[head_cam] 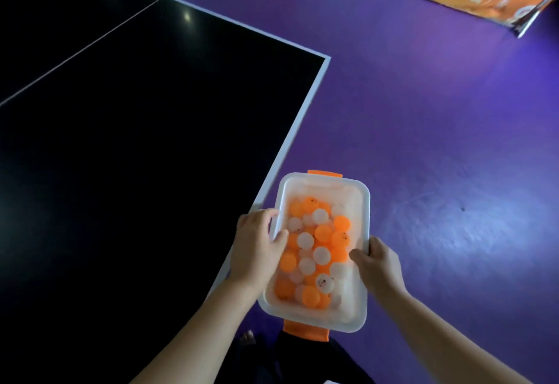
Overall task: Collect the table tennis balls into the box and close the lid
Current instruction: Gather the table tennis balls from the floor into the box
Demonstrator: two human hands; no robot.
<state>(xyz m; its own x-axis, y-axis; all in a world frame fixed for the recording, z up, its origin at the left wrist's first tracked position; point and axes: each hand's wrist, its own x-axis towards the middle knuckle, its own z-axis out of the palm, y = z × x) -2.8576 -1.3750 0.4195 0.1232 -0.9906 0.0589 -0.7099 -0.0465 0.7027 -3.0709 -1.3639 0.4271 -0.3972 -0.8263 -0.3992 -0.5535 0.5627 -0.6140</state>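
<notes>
Beside the table (151, 141), just off its near right edge, a white translucent box (360, 202) hangs over the purple floor (453, 141), held from both long sides. It has orange latches at each end (lid not visible) and is filled with orange and white balls (314, 250). Left hand (257, 247) and right hand (378, 262) each clamp its rim, thumbs inside.

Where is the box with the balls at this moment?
In the head view, the box is lower centre, held between the left hand and right hand, beside the table's corner edge.
</notes>
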